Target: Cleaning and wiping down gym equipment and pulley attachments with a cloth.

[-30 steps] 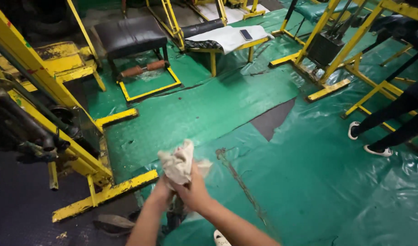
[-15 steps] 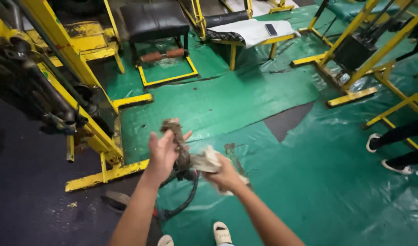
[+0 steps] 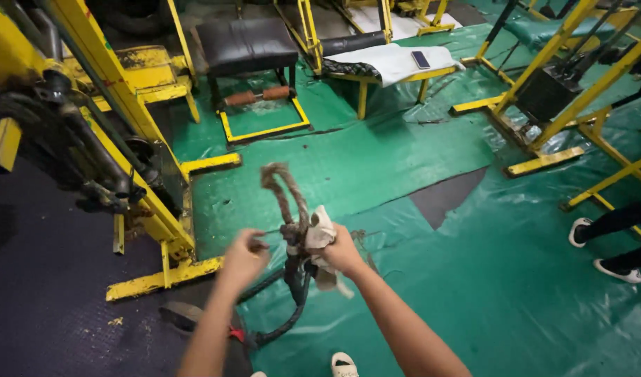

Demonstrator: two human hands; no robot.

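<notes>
My right hand [image 3: 343, 253] grips a crumpled white cloth [image 3: 322, 234] and presses it against a grubby braided rope [image 3: 284, 192]. The rope's loop stands up above my hands. Its black lower ends [image 3: 292, 311] hang down toward the floor. My left hand [image 3: 242, 257] is just left of the rope, curled into a loose fist, with nothing visible inside it. A black strand passes under its wrist.
A yellow machine frame [image 3: 135, 132] with dark metal parts stands at the left. Behind it are a black padded seat [image 3: 247, 43] and a bench under a white towel [image 3: 390, 61] with a phone [image 3: 420, 59]. Another person's legs in white shoes [image 3: 617, 269] are at the right. Green sheeting [image 3: 474, 279] covers the floor.
My left hand has let go of the rope's loop and dropped to the left. My right hand has brought the cloth up against the rope, whose loop now stands higher.
</notes>
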